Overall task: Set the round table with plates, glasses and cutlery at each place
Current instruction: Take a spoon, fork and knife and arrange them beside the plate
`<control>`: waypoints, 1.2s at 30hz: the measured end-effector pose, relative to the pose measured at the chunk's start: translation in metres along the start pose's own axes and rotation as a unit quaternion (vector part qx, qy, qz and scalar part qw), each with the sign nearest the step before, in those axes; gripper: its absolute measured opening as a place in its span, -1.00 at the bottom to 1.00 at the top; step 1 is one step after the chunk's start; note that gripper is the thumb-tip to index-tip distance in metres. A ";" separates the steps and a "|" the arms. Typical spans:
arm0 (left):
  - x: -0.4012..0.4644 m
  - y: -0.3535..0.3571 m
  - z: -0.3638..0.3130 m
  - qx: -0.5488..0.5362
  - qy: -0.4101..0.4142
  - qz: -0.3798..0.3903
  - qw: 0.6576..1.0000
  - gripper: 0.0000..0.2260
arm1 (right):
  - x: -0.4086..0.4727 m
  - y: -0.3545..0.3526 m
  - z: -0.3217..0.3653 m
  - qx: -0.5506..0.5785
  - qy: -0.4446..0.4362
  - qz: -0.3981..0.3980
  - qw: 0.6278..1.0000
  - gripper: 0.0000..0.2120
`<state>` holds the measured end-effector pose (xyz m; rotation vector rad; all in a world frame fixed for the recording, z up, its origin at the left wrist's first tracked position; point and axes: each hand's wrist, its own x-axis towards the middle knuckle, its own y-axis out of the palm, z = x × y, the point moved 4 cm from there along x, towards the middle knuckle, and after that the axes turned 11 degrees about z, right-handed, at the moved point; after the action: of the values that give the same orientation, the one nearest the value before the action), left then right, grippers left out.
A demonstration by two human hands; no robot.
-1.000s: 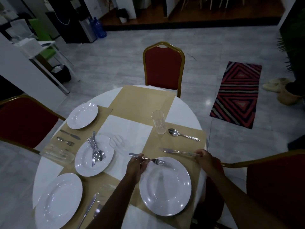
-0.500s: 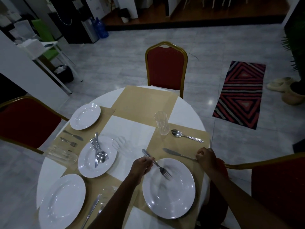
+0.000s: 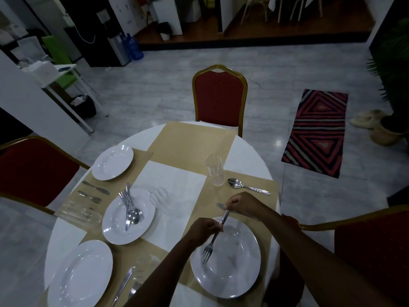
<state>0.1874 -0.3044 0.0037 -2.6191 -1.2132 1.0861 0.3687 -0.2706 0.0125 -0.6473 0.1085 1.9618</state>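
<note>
1. Over the near plate (image 3: 234, 278), our left hand (image 3: 204, 230) pinches the fork (image 3: 213, 239), prongs pointing toward us.
2. Just past the plate, our right hand (image 3: 243, 206) grips the knife (image 3: 220, 205), lying sideways.

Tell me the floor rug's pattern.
Nested red, black and pale striped diamonds on the rectangular floor rug, head view.

Beyond the round white plate (image 3: 230, 273) nearest you stands the clear ribbed glass (image 3: 214, 169); the steel spoon (image 3: 245, 186) lies right of that plate's far edge

Fork (image 3: 211, 241) now tines-down over plate (image 3: 239, 282)
</note>
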 end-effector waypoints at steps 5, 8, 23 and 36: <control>0.002 0.004 -0.004 0.050 0.013 0.016 0.999 -0.83 | -0.011 0.007 0.000 0.022 0.006 0.048 0.999 -0.95; 0.006 -0.001 -0.007 0.070 0.021 -0.013 0.997 -0.85 | -0.016 0.001 -0.009 0.049 0.015 0.014 0.999 -0.95; 0.035 -0.035 0.012 0.150 -0.012 -0.117 0.982 -0.71 | -0.022 -0.065 -0.097 0.257 0.136 -0.297 0.910 -0.89; 0.072 -0.033 0.020 0.357 0.024 0.010 0.934 -0.55 | -0.025 -0.044 -0.098 0.001 0.140 -0.349 0.927 -0.91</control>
<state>0.1852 -0.2367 -0.0423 -2.0732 -0.6065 1.1719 0.4534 -0.3044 -0.0497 -0.8267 0.0444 1.1770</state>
